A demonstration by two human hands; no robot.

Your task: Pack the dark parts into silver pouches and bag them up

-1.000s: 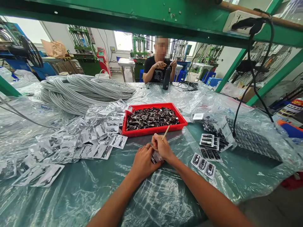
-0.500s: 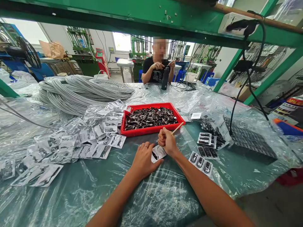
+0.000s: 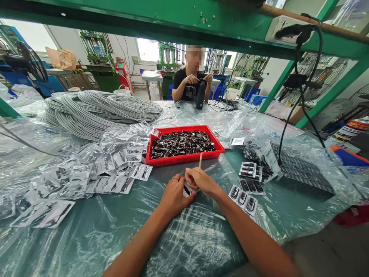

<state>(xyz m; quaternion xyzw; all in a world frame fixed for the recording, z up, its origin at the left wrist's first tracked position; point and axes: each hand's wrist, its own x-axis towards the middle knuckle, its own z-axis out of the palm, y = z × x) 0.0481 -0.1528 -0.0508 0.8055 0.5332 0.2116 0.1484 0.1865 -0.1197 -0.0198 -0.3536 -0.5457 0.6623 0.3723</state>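
Note:
My left hand (image 3: 174, 194) rests on the table with its thumb and fingers around a small silver blister packet (image 3: 188, 189), holding it down. In my right hand (image 3: 201, 180), closed fingers grip a thin wooden stick (image 3: 200, 161) that points up. This hand is over the packet's upper right part and hides much of it. Just beyond both hands lies a red tray (image 3: 184, 158) full of small dark parts.
Silver packets (image 3: 106, 163) are heaped at left, before a grey cable coil (image 3: 98, 111). At right lie blister strips (image 3: 243, 199) and a dark ridged sheet (image 3: 305, 173). Across the table a person (image 3: 190, 86) handles something small behind a black bottle (image 3: 201, 95). A green beam (image 3: 161, 19) crosses overhead.
My right hand has moved slightly left and down over the packet, covering more of it. The stick has swung from leaning right to nearly upright. The view has shifted slightly.

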